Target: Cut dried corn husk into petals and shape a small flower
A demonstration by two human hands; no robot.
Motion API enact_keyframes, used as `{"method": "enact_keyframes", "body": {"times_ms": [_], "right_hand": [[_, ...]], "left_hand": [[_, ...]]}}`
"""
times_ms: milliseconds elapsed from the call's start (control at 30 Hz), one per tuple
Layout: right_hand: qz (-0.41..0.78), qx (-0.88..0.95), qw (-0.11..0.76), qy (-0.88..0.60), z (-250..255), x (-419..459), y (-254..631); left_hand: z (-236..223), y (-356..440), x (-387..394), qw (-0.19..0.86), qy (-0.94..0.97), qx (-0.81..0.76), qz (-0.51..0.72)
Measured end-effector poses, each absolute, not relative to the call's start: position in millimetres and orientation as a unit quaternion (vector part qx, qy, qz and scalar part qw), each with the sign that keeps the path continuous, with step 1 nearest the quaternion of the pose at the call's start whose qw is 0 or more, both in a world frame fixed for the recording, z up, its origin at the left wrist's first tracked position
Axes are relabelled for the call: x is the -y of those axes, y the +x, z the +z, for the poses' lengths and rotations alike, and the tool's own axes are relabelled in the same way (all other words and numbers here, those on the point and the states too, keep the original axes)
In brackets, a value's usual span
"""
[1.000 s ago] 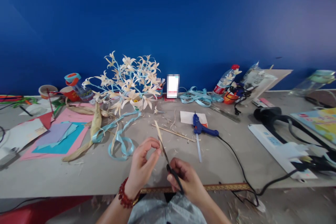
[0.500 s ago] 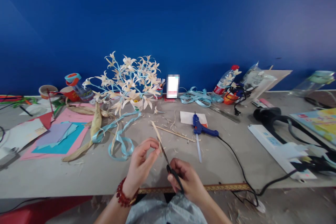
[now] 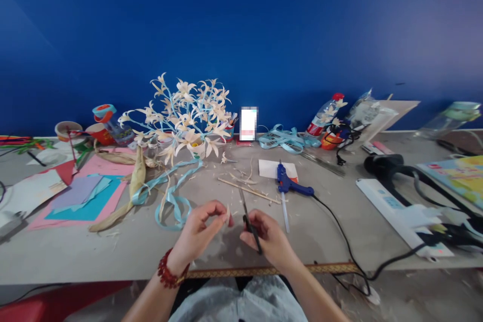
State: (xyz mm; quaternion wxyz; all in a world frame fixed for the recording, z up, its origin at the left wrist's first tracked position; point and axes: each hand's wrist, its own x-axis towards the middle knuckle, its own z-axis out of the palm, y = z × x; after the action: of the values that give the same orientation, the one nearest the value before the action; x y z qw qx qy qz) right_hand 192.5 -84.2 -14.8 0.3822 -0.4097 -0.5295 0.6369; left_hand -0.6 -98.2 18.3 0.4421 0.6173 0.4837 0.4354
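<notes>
My left hand point(image 3: 200, 231) is closed in a pinch on a small pale strip of corn husk point(image 3: 228, 215) above the near edge of the grey table point(image 3: 113, 256). My right hand point(image 3: 268, 237) grips black-handled scissors point(image 3: 247, 216), with the blades pointing up and away, just right of the strip. The two hands are a few centimetres apart. Behind them stands a spray of pale husk flowers on light blue stems point(image 3: 184, 115).
A blue glue gun point(image 3: 289, 185) with a black cord lies right of centre beside thin sticks point(image 3: 247, 190). Light blue ribbon point(image 3: 171, 196), dry husks and coloured paper sheets point(image 3: 85, 196) lie left. A white power strip point(image 3: 396, 209), bottle point(image 3: 323, 113) and cables sit right.
The long strip that stood up between my fingers is now a short piece. The scissors have come away from it and both hands have moved slightly apart and up.
</notes>
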Motion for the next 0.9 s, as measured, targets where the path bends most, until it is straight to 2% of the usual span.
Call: {"method": "enact_keyframes", "body": {"times_ms": [133, 333, 467, 600, 700, 900], "right_hand": [[0.649, 0.517, 0.432, -0.354, -0.5, 74.2, 185.1], [0.631, 0.543, 0.418, -0.363, 4.5, 69.1, 177.1], [0.637, 0.538, 0.413, -0.367, 2.7, 69.8, 178.6], [0.654, 0.463, 0.471, -0.370, 0.7, 73.6, 176.7], [0.654, 0.441, 0.494, -0.367, 0.0, 77.4, 173.5], [0.651, 0.449, 0.494, -0.361, -1.8, 82.0, 171.2]], "left_hand": [[20.9, -2.3, 96.7, 0.478, 0.656, -0.463, 0.356], [28.1, -6.2, 95.4, 0.490, 0.685, -0.454, 0.292], [18.5, -6.8, 96.1, 0.501, 0.620, -0.468, 0.381], [-0.1, 6.3, 104.1, 0.561, 0.464, -0.436, 0.528], [-10.0, 20.0, 111.4, 0.591, 0.410, -0.413, 0.558], [-11.1, 28.6, 110.6, 0.571, 0.406, -0.410, 0.584]]}}
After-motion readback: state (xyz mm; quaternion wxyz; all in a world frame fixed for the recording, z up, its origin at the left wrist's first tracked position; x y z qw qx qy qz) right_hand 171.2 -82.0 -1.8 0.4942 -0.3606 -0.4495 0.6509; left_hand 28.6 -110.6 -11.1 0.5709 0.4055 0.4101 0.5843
